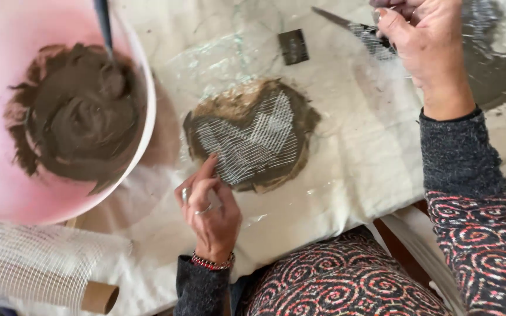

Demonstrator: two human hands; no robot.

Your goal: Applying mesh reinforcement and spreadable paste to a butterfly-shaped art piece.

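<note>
A round flat patty of brown clay (250, 133) lies on a pale cloth (346, 152), with white mesh strips (247, 143) pressed onto its top. My left hand (209, 205) rests at the patty's lower left edge, its index fingertip touching the mesh; it holds nothing. My right hand (423, 47) is at the upper right, closed on a piece of white mesh (373, 41) and on scissors (338, 19) whose blade points left.
A pink bucket (147, 105) at the left holds wet brown clay (77, 111) with a tool handle (103, 23) stuck in it. A roll of white mesh on a cardboard tube (42, 269) lies at the lower left. A small dark square (293, 46) sits above the patty. Grey smears (493, 64) mark the cloth's right.
</note>
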